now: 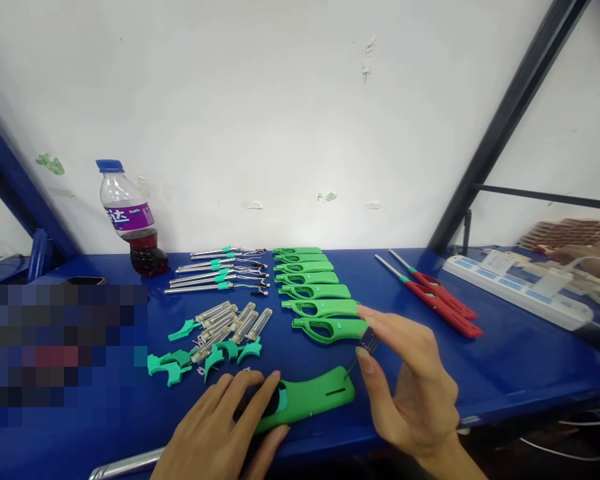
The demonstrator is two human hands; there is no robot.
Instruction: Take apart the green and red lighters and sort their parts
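Note:
My left hand [230,427] presses down on a green lighter body [310,400] lying on the blue table [505,360], with a metal tube [125,465] running out toward the lower left. My right hand [410,380] pinches a small dark part [369,343] with a thin wire just above the body's right end. A row of several green handle shells [315,293] lies right behind my hands.
Left of the shells lie several metal tubes with teal fittings [220,272], clear fuel cells [235,323] and teal triggers [180,363]. A purple-label bottle [130,220] stands at the back left. Two red lighters [440,300] and a power strip [520,290] lie right; another person's hand [585,257] is far right.

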